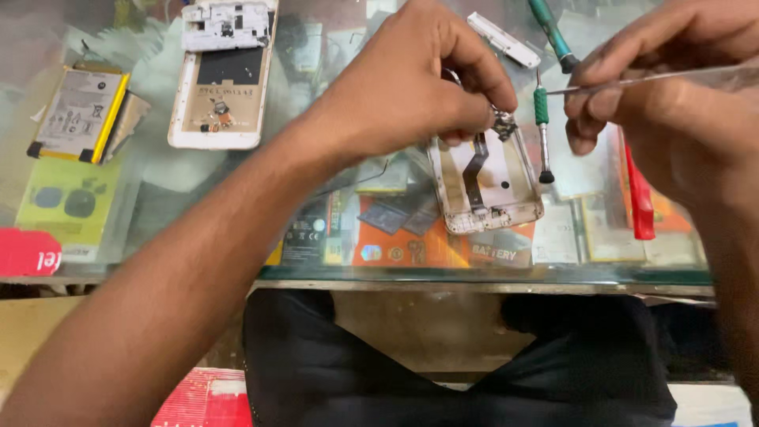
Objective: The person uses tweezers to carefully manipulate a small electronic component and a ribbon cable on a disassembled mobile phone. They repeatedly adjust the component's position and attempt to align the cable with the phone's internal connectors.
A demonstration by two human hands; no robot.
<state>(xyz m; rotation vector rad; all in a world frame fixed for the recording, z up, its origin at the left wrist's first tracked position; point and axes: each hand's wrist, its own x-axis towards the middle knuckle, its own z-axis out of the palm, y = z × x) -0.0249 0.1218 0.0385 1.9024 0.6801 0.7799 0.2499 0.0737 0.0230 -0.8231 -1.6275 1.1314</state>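
Note:
My left hand [411, 83] reaches across the glass counter and pinches a small metal part [503, 124] at the top of an opened white phone frame [489, 190], which has a dark flex strip down its middle. My right hand [672, 87] holds thin metal tweezers [632, 79], their tip pointing left toward that part. A green-handled screwdriver [542, 134] lies between the two hands, beside the frame.
A second opened phone [217, 79] with a loose white cover [225, 25] lies at the back left, next to a flat battery [79, 115]. A red tool [639, 202] lies on the right, a white strip [503, 38] and another green screwdriver [552, 32] behind. The counter edge [474, 278] runs above my lap.

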